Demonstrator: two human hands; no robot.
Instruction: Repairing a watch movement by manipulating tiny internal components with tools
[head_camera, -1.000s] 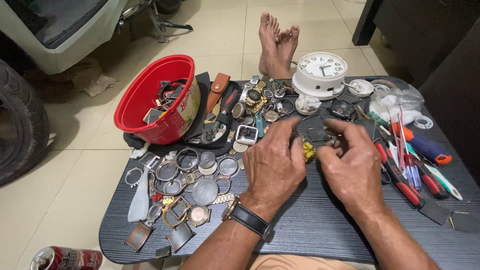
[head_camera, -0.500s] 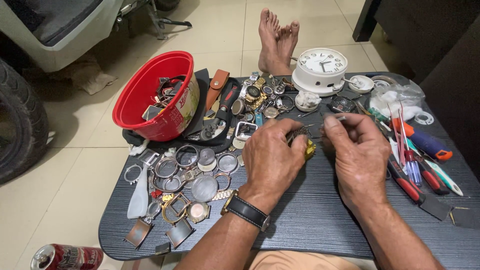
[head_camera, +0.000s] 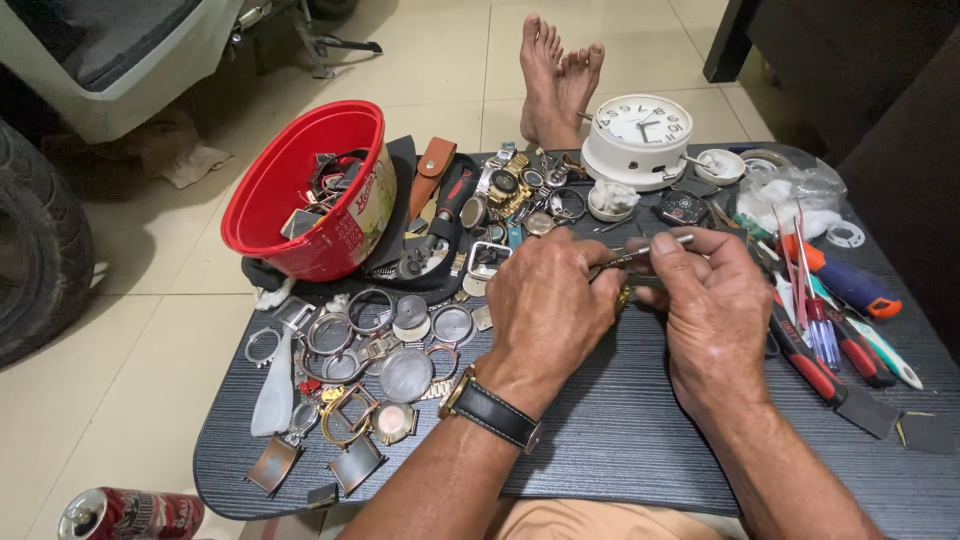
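Dark tray table (head_camera: 620, 440), both hands pinching slim silver metal tool (head_camera: 655, 247)

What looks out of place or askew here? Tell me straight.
The red bowl lies tipped on its side at the table's far left, watch parts showing inside. A dented drink can lies on the floor beside the table.

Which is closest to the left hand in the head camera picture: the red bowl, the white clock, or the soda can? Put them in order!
From the left hand:
1. The white clock, up beyond the hands at the table's far edge.
2. The red bowl, off to the left on the table; only somewhat farther than the clock.
3. The soda can, lying on the floor at the bottom left, clearly farthest.
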